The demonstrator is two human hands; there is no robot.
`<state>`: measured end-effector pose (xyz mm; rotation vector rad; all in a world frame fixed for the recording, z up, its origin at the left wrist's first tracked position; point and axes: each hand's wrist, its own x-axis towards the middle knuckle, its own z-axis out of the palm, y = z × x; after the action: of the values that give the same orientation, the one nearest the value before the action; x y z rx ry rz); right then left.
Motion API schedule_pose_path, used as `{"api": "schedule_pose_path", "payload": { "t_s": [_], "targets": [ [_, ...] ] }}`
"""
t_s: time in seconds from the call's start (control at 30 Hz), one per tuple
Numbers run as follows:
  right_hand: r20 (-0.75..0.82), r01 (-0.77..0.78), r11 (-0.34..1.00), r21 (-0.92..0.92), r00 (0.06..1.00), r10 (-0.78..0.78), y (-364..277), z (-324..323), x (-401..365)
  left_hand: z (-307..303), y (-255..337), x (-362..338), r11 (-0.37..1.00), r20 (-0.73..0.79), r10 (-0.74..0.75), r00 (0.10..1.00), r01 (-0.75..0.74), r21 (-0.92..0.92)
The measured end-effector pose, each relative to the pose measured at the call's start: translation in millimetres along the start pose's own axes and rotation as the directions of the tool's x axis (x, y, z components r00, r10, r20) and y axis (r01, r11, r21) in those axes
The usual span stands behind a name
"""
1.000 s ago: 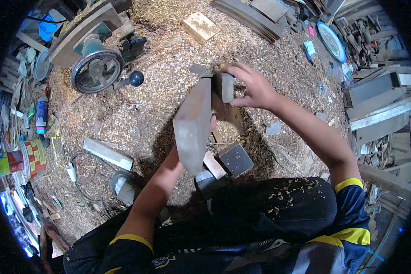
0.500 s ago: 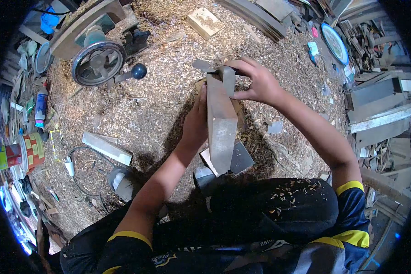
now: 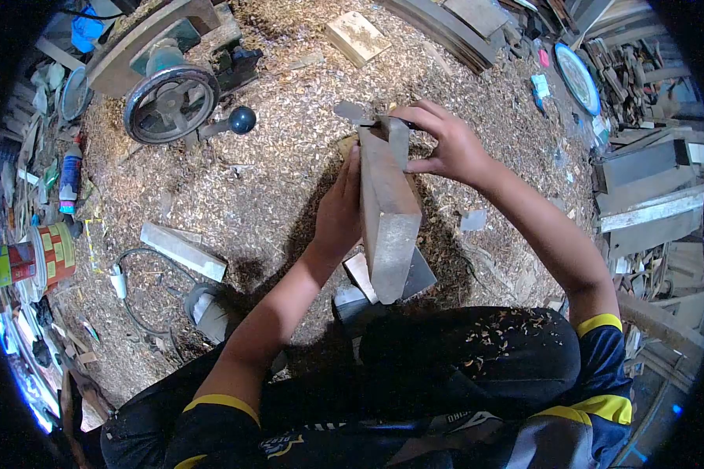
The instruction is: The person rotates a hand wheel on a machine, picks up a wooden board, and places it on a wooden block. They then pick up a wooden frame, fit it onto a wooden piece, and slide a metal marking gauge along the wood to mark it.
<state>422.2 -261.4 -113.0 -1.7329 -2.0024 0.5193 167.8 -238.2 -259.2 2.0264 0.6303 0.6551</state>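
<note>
A thick wooden block (image 3: 389, 215), brownish on one face and pale grey on its near end, stands tilted in front of me. My left hand (image 3: 339, 205) lies along its left side, fingers together and steadying it. At the block's far end, my right hand (image 3: 447, 148) pinches a small grey block-shaped piece (image 3: 398, 141) between thumb and fingers. That piece rests against the wooden block, and a thin dark part shows near its top. Its exact kind I cannot make out. Beneath the wooden block lies a dark flat piece (image 3: 419, 277).
Wood shavings cover the floor. At the upper left is a machine handwheel (image 3: 172, 104) with a black ball-ended lever (image 3: 242, 120). Around me lie a pale wood block (image 3: 358, 39), a wood offcut (image 3: 183, 251), a cord (image 3: 137, 313) and a bucket (image 3: 53, 258).
The near end of the wooden block has swung slightly right and toward me, showing more of its end face. Both hands keep their hold with little movement.
</note>
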Motion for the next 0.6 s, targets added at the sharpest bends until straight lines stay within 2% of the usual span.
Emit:
{"api": "schedule_pose_path", "payload": {
  "t_s": [0.13,0.27,0.37,0.43,0.47,0.53,0.6],
  "targets": [
    [-0.002,0.006,0.999,0.031,1.000,-0.006,1.6,0.3,-0.7,-6.6,11.2,4.2,0.997,-0.047,0.047,0.998,-0.045,0.058],
    [-0.013,0.049,0.998,0.032,0.999,-0.049,0.7,-1.0,-1.5,-5.9,9.3,2.9,0.993,-0.011,0.054,0.998,-0.053,0.108],
    [-0.021,0.067,0.996,0.053,0.998,-0.066,1.9,-0.5,-0.8,-4.9,7.6,4.0,0.990,-0.058,0.084,0.995,-0.077,0.115],
    [-0.032,0.084,0.994,0.063,0.996,-0.082,2.0,-0.8,-0.4,-5.3,7.7,4.5,0.956,-0.039,0.177,0.983,-0.162,0.245],
    [-0.022,0.067,0.996,0.063,0.998,-0.066,1.6,-1.5,-0.2,-5.1,8.5,4.1,0.956,-0.039,0.177,0.983,-0.162,0.246],
    [-0.014,0.049,0.997,0.064,0.999,-0.048,1.9,-1.6,0.3,-2.7,7.9,1.5,1.000,-0.061,0.019,0.998,-0.018,0.017],
    [-0.013,0.042,0.996,0.082,0.999,-0.041,3.1,-1.4,0.7,-0.7,6.0,2.1,1.000,-0.062,0.017,0.998,-0.016,0.019]
  ]
}}
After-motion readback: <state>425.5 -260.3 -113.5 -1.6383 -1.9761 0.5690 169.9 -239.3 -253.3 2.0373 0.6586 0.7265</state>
